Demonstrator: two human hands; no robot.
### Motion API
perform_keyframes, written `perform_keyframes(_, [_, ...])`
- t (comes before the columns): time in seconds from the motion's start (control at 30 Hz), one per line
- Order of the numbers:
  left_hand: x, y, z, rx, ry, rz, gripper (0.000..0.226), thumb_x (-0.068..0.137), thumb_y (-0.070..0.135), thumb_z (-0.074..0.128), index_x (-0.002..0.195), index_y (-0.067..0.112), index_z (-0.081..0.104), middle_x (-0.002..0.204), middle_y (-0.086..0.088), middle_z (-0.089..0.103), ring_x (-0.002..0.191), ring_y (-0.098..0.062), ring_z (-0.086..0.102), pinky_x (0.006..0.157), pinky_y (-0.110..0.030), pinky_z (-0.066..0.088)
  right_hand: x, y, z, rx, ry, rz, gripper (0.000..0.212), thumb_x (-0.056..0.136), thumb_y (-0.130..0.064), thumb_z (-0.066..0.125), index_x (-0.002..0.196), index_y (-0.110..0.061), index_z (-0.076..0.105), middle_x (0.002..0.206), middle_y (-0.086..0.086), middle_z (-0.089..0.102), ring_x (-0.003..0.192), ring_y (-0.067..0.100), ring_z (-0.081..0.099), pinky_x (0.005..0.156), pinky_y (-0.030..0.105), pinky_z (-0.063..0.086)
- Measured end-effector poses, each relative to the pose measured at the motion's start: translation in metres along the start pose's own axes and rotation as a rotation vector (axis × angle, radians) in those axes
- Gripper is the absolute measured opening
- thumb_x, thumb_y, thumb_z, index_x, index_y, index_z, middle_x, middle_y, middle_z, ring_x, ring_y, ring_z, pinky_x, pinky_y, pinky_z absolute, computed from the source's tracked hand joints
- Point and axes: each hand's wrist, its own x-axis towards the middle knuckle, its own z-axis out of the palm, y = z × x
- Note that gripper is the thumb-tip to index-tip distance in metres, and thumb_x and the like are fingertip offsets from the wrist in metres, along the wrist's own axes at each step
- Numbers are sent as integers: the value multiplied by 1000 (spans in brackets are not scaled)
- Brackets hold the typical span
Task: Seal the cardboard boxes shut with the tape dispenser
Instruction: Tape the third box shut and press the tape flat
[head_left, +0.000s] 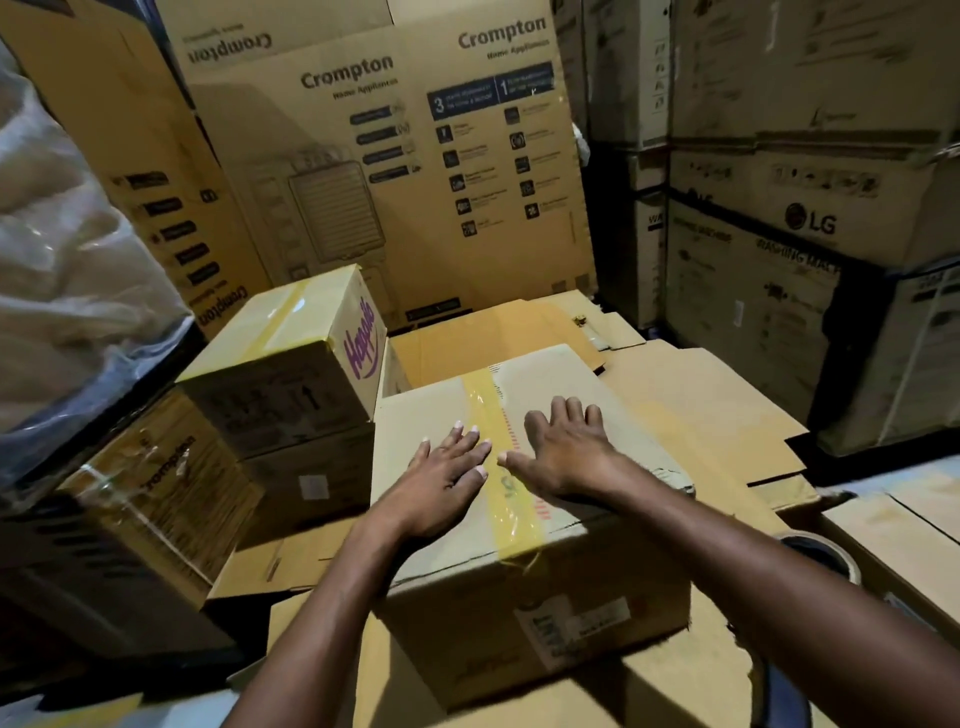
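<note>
Palms are pressing down on the taped cardboard box.
The left hand is lying open and flat beside the yellow tape strip, which is running lengthwise away from the person. The right hand is doing likewise, and the tape roll is sitting far right.

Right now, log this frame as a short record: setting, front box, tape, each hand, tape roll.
setting: cardboard cartons stacked all around
front box: flaps closed, tape strip along top seam
left hand: flat on box top, fingers at the strip
right hand: flat on box top, thumb on the strip
tape roll: right of the box, unheld
</note>
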Motion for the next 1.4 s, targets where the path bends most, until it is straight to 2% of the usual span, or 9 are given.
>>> perform_keyframes(0.27, [44,-20,-5,4,29,-5,58,110,48,32,163,30,21,170,14,6,155,1,-8,128,-43,-7,89,-7,-2,-27,-30,212,92,91,-84,26,154,-16,31,164,28,15,153,40,8,118,56,7])
perform_keyframes(0.4, [75,-33,-9,31,24,-24,58,110,45,28,165,27,17,171,13,5,156,-1,-7,128,-42,-8,111,-11,4,-36,40,273,92,91,-83,24,154,-17,33,164,27,19,152,40,12,119,56,8])
perform_keyframes(0.67, [150,-55,-18,89,61,-69,56,111,40,22,165,26,14,172,9,5,158,-10,-1,128,-43,-4,114,-5,15,-30,111,264,90,93,-81,19,155,-17,33,165,26,20,154,40,13,119,57,7])
perform_keyframes(0.8, [168,-55,-24,95,96,-154,54,111,38,22,164,28,21,170,-1,24,156,-22,21,125,-47,11,115,-5,18,-7,127,263,80,95,-73,23,152,-17,35,164,27,21,153,40,15,120,58,8])
perform_keyframes(0.9, [173,-53,-23,97,129,-195,53,110,38,22,161,27,31,166,-4,34,151,-27,30,122,-49,17,115,-4,19,14,153,272,74,95,-70,25,146,-19,40,160,26,28,149,39,21,118,56,13])
perform_keyframes(1.0, [170,-52,-19,111,138,-194,54,111,37,20,163,24,24,169,-3,26,156,-23,20,125,-48,11,116,-4,19,34,181,290,72,95,-70,26,144,-20,42,156,21,34,146,35,25,117,54,16])
perform_keyframes(1.13, [151,-46,-14,160,55,-133,57,112,37,15,166,23,4,172,3,-7,158,-15,-12,127,-48,-9,116,-3,19,54,189,310,74,94,-71,27,144,-19,42,156,19,35,146,34,25,119,53,16])
perform_keyframes(1.3, [96,-18,-5,140,-23,-49,57,112,40,17,165,24,3,171,8,-10,157,-10,-14,127,-43,-10,115,-2,13,30,131,304,80,95,-73,26,152,-18,37,162,21,27,151,36,18,119,53,12])
perform_keyframes(1.4, [63,-3,1,152,-38,-48,58,112,41,16,165,23,1,170,10,-11,156,-7,-15,127,-39,-10,110,1,10,32,65,271,86,97,-75,24,161,-18,26,169,24,11,157,37,5,123,53,3])
